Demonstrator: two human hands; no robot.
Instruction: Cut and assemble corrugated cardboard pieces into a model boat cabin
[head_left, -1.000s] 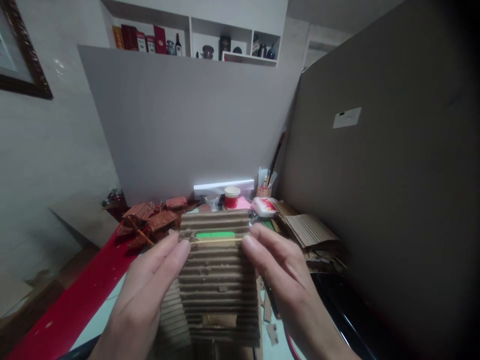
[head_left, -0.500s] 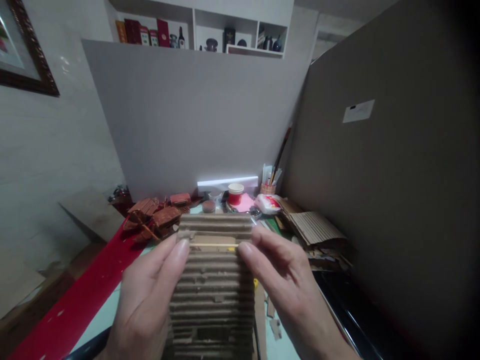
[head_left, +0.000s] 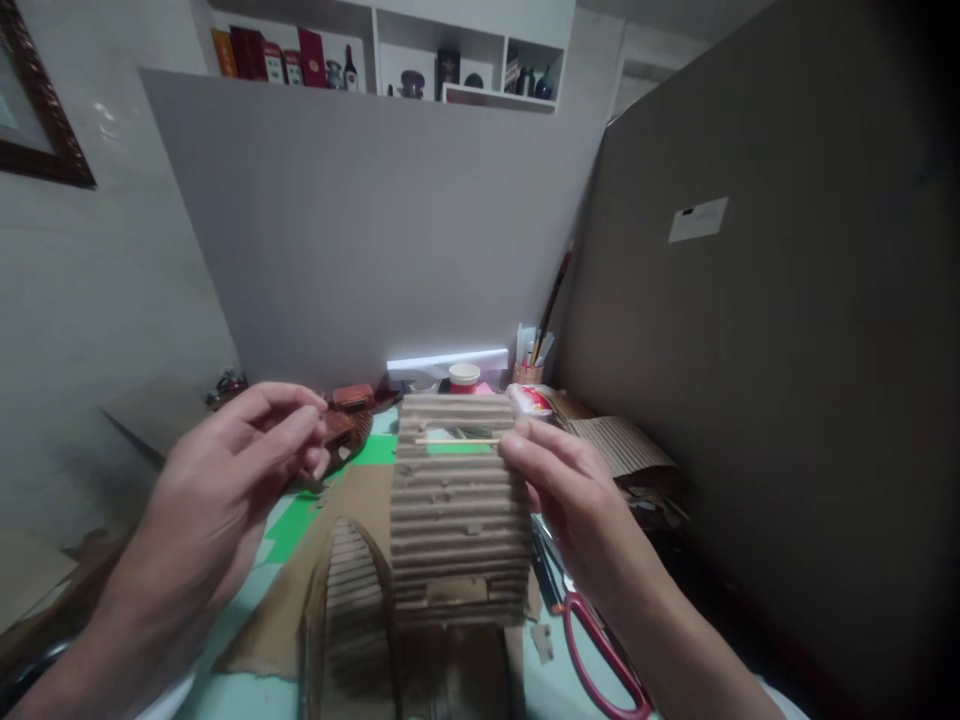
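My right hand (head_left: pixel 574 475) pinches the right edge of a ridged, corrugated cardboard piece (head_left: pixel 459 510) between thumb and fingers. A thin pale stick (head_left: pixel 457 441) lies across a cut-out window near its top, its right end under my right thumb. Off to the left and apart from the cardboard, my left hand (head_left: pixel 247 460) has its thumb and fingertips drawn together. Anything between them is too small to make out. Below stands a curved cardboard form (head_left: pixel 352 600) with a ridged, arched top, partly behind the held piece.
Scissors with red handles (head_left: pixel 604 660) lie at the lower right, beside a dark pen-like tool (head_left: pixel 547 570). Reddish-brown cardboard pieces (head_left: pixel 351 398) sit behind my left hand. A paper cup (head_left: pixel 464 377) and a pen holder (head_left: pixel 529 373) stand at the back. Cardboard sheets (head_left: pixel 626 447) are stacked right.
My left hand has let go of the cardboard's left side and moved away left. The right hand still grips the piece, now held slightly higher and farther right. The arched form and scissors show now.
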